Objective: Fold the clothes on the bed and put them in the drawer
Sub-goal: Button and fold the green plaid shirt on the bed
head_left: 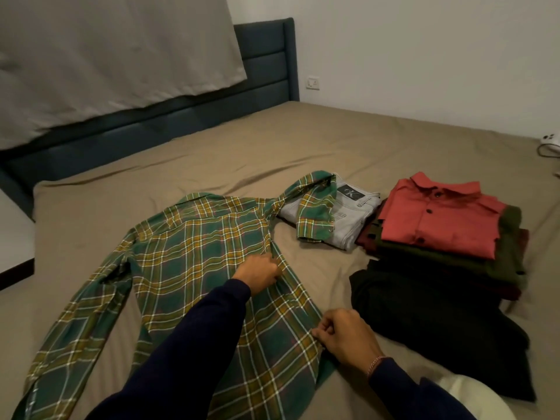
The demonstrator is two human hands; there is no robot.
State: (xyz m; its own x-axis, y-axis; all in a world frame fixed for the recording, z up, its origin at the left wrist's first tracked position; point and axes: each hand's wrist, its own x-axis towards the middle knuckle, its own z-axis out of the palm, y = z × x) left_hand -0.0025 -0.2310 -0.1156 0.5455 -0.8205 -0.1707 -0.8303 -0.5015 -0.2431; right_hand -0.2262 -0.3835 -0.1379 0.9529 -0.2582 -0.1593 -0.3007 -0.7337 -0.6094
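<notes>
The plaid shirt (194, 262) lies spread on the bed (333, 140), one sleeve draped over the folded jeans (351, 219). Folding that side could drag the jeans askew. The left hand (260, 275) and right hand (345, 334) seemingly each pinch the shirt's right edge

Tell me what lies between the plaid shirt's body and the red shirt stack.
In the head view, folded grey jeans lie between the plaid shirt and the red shirt; the plaid sleeve is draped over them.
</notes>
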